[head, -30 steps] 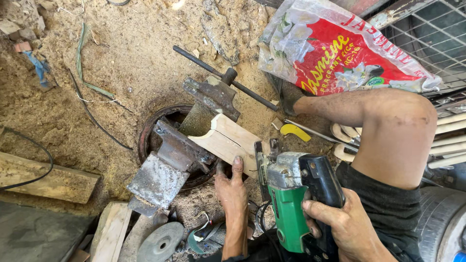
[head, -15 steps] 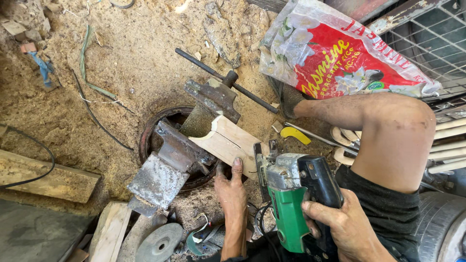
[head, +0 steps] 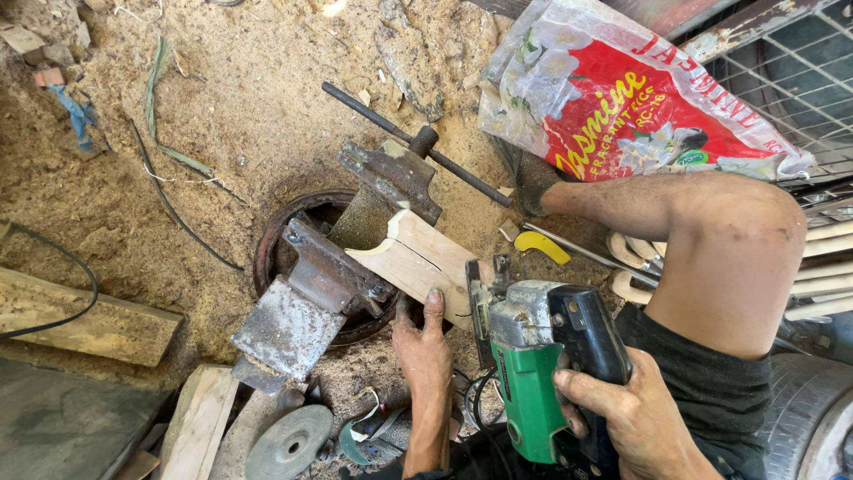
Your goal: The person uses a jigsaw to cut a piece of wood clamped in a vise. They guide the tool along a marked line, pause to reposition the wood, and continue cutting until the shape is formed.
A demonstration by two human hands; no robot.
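Left hand (head: pixel 425 342) presses flat on the wood piece (head: pixel 418 262) clamped in the vise (head: pixel 333 267); right hand (head: pixel 626 418) grips the green jigsaw (head: pixel 533 356) at its edge; best fed slowly, fingers clear

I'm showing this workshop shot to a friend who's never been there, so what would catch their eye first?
Probably the green jigsaw at bottom centre, gripped by the right hand, its front at the edge of a pale wooden piece clamped in a rusty vise on the sawdust-covered ground. The left hand presses on that wood. A bright red and white sack lies at upper right.
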